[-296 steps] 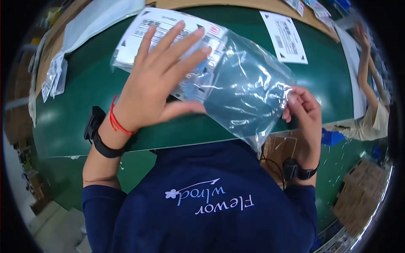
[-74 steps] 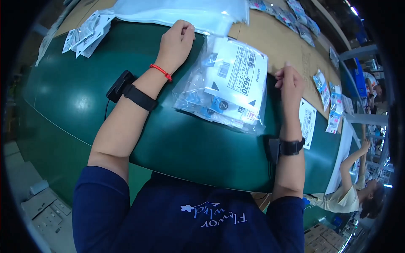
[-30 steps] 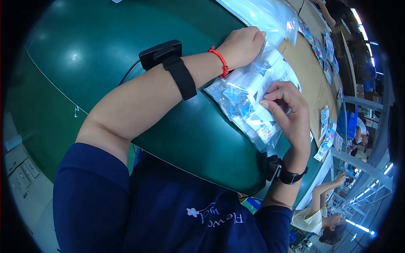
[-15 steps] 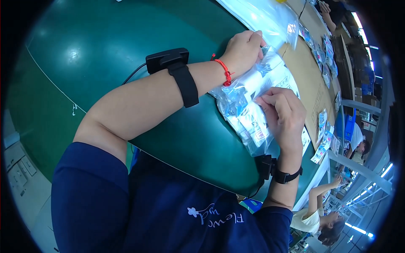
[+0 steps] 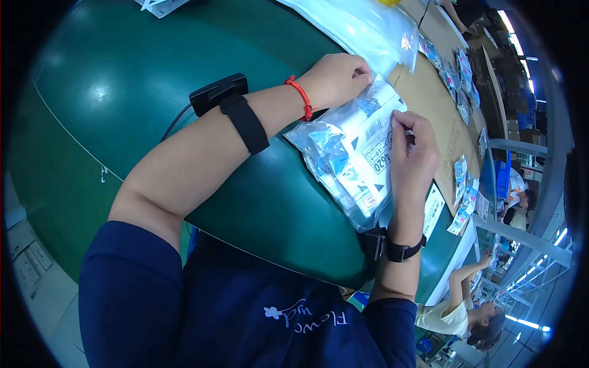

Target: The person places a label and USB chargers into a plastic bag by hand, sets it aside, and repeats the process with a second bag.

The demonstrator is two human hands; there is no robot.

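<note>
A clear plastic bag (image 5: 324,147) with small packed parts, which I cannot make out, lies on the green table between my hands. A white printed sheet (image 5: 375,132) with black triangles and a barcode lies flat along the bag's far right side; it looks to be under the film. My left hand (image 5: 343,78), with a red cord bracelet at its wrist, is closed at the bag's top corner, its fingertips partly hidden. Thumb and fingers of my right hand (image 5: 415,144) pinch the right edge of the bag by the sheet.
Large clear plastic bags (image 5: 368,30) lie beyond my left hand. Brown cardboard (image 5: 438,132) covers the right side, with several filled small bags (image 5: 463,76) on it. Another printed sheet (image 5: 433,211) rests beside my right wrist. A co-worker (image 5: 457,319) sits at the lower right.
The printed sheet, before partly behind the bag and bunched film, now lies flat and shows its print. My right hand has moved up along its edge; my left hand has shifted left.
</note>
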